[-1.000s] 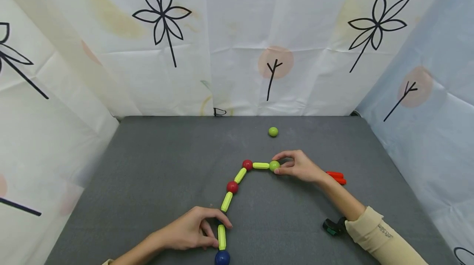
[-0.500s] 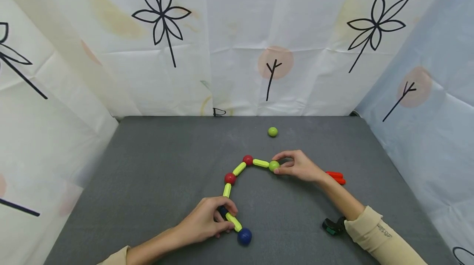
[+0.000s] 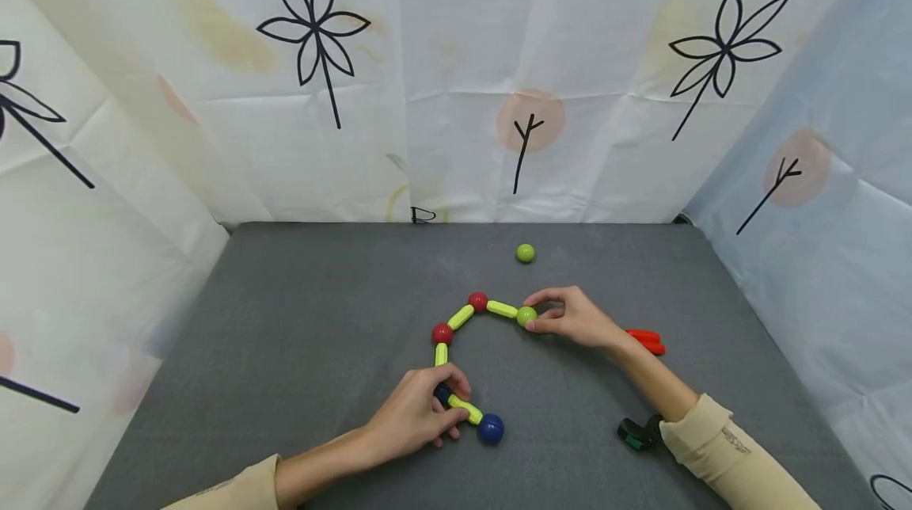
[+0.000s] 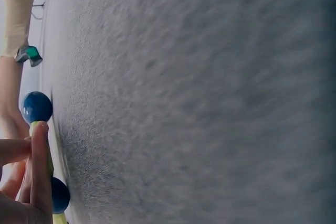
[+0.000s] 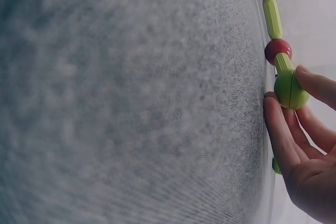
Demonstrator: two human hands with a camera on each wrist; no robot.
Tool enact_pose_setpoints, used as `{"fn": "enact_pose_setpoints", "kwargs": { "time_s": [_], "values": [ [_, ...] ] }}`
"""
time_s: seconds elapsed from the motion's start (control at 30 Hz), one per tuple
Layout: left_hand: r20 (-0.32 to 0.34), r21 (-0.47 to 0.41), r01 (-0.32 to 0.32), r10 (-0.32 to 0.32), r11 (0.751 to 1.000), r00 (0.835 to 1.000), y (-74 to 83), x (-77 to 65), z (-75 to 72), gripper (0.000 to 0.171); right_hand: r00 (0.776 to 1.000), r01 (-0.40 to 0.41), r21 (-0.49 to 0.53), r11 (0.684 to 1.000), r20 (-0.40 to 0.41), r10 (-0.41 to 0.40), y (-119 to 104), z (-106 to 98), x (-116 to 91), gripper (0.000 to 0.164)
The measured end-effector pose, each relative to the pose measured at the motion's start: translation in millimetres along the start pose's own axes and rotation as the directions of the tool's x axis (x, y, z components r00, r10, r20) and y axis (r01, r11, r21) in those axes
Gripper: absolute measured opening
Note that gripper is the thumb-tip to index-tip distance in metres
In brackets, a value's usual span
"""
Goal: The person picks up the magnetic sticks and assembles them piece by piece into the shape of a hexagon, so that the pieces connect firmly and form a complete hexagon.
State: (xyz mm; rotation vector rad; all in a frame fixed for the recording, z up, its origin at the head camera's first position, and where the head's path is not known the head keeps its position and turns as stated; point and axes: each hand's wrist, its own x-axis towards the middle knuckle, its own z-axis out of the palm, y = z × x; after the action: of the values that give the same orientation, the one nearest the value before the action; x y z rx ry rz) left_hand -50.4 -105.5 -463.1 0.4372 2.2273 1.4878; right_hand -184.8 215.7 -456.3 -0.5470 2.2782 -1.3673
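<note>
A bent chain of yellow-green sticks and coloured balls lies on the grey tabletop. My left hand [image 3: 416,415] pinches the stick [image 3: 466,410] at its near end, between a partly covered blue ball [image 3: 443,393] and the blue end ball [image 3: 491,429]. In the left wrist view, fingers [image 4: 40,156] lie along that stick beside the end ball [image 4: 37,107]. Two red balls [image 3: 442,333] [image 3: 478,302] mark the chain's bends. At the far end, my right hand [image 3: 577,320] pinches a green ball [image 3: 526,317]; the right wrist view shows fingertips on either side of this ball [image 5: 290,90].
Behind the chain sits a loose green ball [image 3: 525,253]. Red sticks [image 3: 647,341] lie just beyond the right forearm. A black device [image 3: 639,434] is at the right wrist. Patterned white cloth [image 3: 456,98] stands around the table's back and sides.
My left hand has moved forward and right, swinging the blue end ball right and away from me, so the chain curves more. The right hand has stayed nearly still on the green ball.
</note>
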Motion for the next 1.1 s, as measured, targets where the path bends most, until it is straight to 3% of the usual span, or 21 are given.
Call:
{"fn": "enact_pose_setpoints", "kwargs": {
  "time_s": [0.4,0.6,0.7,0.83,1.1],
  "values": [
    [-0.002,-0.194,0.072,-0.074,0.978,0.997,5.8,13.1,-0.8,0.021,0.999,0.045,-0.062,0.997,-0.015,-0.046,4.3,-1.3,3.7,0.037],
    [0.105,-0.321,0.124,-0.095,0.939,0.99,15.2,8.8,7.8,0.022,0.999,0.048,-0.081,0.996,0.011,-0.048,5.5,-4.4,5.6,0.035],
    [0.147,-0.329,0.143,-0.098,0.933,0.984,18.8,6.7,12.3,0.022,0.998,0.059,-0.087,0.994,0.019,-0.057,5.0,-4.9,6.2,0.034],
    [0.13,-0.304,0.127,-0.091,0.944,0.987,16.2,8.4,14.1,0.022,0.998,0.057,-0.095,0.994,0.018,-0.055,4.6,-3.9,5.7,0.033],
    [0.122,-0.325,0.099,-0.062,0.94,0.991,17.7,16.0,14.1,0.029,0.999,0.049,-0.091,0.995,0.018,-0.048,3.1,-3.1,5.1,0.033]
  ]
}}
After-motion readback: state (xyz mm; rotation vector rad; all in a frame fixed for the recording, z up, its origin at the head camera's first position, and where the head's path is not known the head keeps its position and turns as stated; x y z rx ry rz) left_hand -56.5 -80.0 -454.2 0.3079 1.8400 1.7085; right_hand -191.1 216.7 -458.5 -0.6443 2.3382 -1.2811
